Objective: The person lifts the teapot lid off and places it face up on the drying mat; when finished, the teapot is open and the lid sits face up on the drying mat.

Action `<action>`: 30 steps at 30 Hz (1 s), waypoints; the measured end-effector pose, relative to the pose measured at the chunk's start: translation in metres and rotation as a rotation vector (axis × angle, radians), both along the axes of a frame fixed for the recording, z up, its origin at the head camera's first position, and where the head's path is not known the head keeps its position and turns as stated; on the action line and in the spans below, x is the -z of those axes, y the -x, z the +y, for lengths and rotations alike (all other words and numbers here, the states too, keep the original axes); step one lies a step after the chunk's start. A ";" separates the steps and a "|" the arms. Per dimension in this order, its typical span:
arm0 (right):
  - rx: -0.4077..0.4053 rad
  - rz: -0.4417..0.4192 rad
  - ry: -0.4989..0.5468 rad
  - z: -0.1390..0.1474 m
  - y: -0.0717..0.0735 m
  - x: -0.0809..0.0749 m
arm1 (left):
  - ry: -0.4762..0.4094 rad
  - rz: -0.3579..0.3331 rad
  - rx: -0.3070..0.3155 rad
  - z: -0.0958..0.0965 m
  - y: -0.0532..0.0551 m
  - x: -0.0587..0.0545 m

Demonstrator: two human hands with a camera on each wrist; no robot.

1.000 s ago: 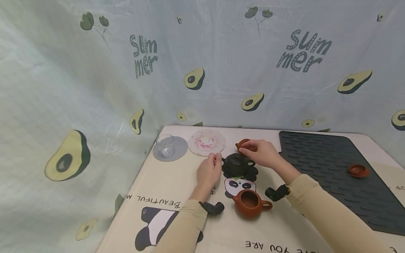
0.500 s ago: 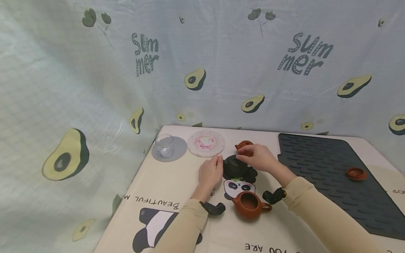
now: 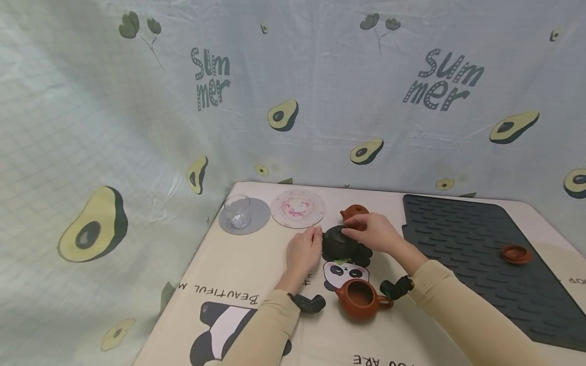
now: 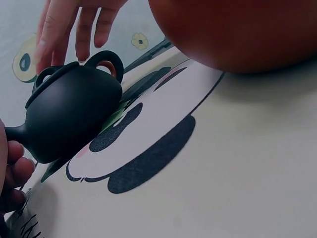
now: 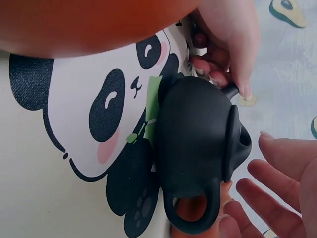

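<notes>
A black teapot (image 3: 336,247) with a loop-shaped lid knob stands on the panda print, its spout towards the left. My left hand (image 3: 303,252) pinches the spout tip between thumb and fingers, also seen on the left hand (image 5: 233,44) in the right wrist view. Over the lid hovers my right hand (image 3: 377,235), fingers spread around the knob; the right wrist view shows a gap between its thumb (image 5: 277,144) and the knob. Nearer to me sits a lidless reddish-brown teapot (image 3: 359,305). Behind the black one, a smaller reddish-brown teapot (image 3: 354,210) is partly covered by the right hand.
At the back left, a clear glass (image 3: 238,208) stands on a grey round mat (image 3: 261,216), beside a pink-patterned round mat (image 3: 297,208). A dark ridged mat (image 3: 458,254) covers the right side, with a small reddish-brown round piece (image 3: 516,254) on it.
My right hand has moved from beside the small rear teapot and the black teapot's handle, left and nearer, to above the black lid. The left hand stays at the spout.
</notes>
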State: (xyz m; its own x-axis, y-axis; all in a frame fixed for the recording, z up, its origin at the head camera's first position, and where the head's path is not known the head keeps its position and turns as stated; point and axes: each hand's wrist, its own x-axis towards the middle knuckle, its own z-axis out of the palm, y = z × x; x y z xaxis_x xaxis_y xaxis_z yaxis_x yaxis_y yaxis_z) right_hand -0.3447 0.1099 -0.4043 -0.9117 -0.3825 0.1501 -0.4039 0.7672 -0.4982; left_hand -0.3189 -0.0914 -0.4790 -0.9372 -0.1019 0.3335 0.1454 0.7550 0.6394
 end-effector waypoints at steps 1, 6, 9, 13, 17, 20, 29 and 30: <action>0.002 0.002 -0.001 0.000 0.000 0.000 | 0.001 0.000 -0.001 0.000 0.000 0.000; -0.004 -0.002 0.000 -0.001 -0.001 -0.001 | -0.001 -0.003 -0.004 0.000 0.000 -0.002; -0.003 0.007 -0.001 -0.001 -0.001 -0.001 | -0.004 0.006 -0.003 0.000 0.000 -0.002; -0.003 0.006 -0.007 -0.002 0.000 0.001 | -0.002 0.023 -0.002 -0.001 -0.001 -0.003; -0.006 -0.001 -0.007 -0.003 0.000 0.001 | 0.004 0.038 -0.002 -0.002 -0.002 -0.003; -0.004 -0.008 -0.009 -0.004 0.000 0.001 | 0.006 0.044 0.002 -0.001 -0.002 -0.003; -0.006 -0.010 -0.012 -0.004 0.000 0.003 | -0.005 0.040 -0.002 -0.001 -0.004 -0.004; -0.007 -0.008 -0.014 -0.004 0.000 0.003 | -0.007 0.036 -0.003 -0.001 -0.004 -0.004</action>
State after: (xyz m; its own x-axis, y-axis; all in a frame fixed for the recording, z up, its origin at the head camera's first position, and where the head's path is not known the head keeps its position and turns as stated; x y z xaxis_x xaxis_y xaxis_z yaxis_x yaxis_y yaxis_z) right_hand -0.3445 0.1058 -0.4073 -0.9100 -0.3910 0.1377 -0.4056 0.7710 -0.4910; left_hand -0.3150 -0.0928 -0.4751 -0.9242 -0.1073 0.3666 0.1664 0.7508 0.6392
